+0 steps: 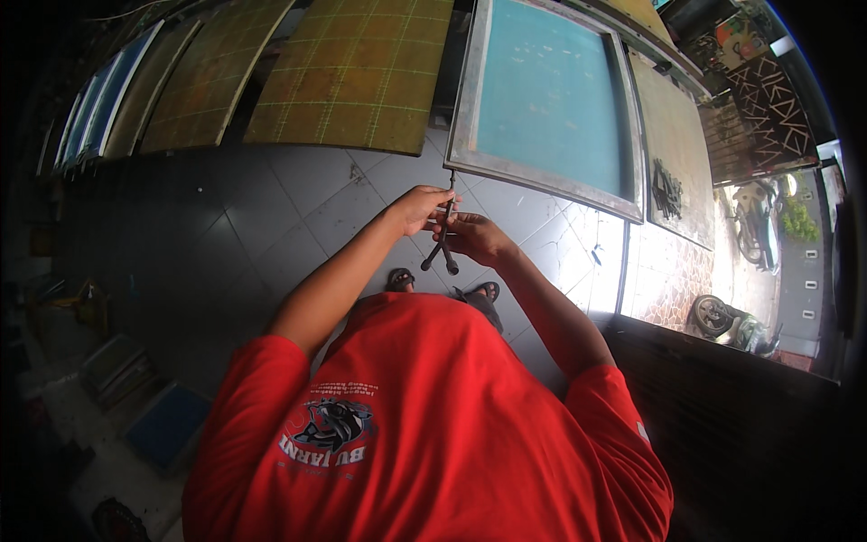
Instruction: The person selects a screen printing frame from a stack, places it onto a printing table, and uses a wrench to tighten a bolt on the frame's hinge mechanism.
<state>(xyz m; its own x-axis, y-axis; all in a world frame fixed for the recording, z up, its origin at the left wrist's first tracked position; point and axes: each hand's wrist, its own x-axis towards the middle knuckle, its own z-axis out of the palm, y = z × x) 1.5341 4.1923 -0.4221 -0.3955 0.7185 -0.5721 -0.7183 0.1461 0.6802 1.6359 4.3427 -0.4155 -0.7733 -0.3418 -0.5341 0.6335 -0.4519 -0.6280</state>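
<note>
A dark three-armed Y-shaped socket wrench [442, 246] is between my two hands, two of its arms pointing down toward me. Its third arm runs up to the near-left corner of a metal-framed screen with blue mesh [551, 99]. Whether the tip touches the frame I cannot tell. My left hand [421, 210] grips the upper arm with thumb and fingers. Lower on the right, my right hand [475, 237] has its fingers closed around the wrench near the fork. Some fingertips of both hands are hidden behind it.
Left of the screen are boards with yellow-green grid lines [352, 72]. A pale board [673, 149] at the right carries several dark tools [666, 190]. A dark bench [713, 397] stands near my right side. Motorcycles [722, 321] are outside the doorway. Grey tiles [307, 194] cover the floor.
</note>
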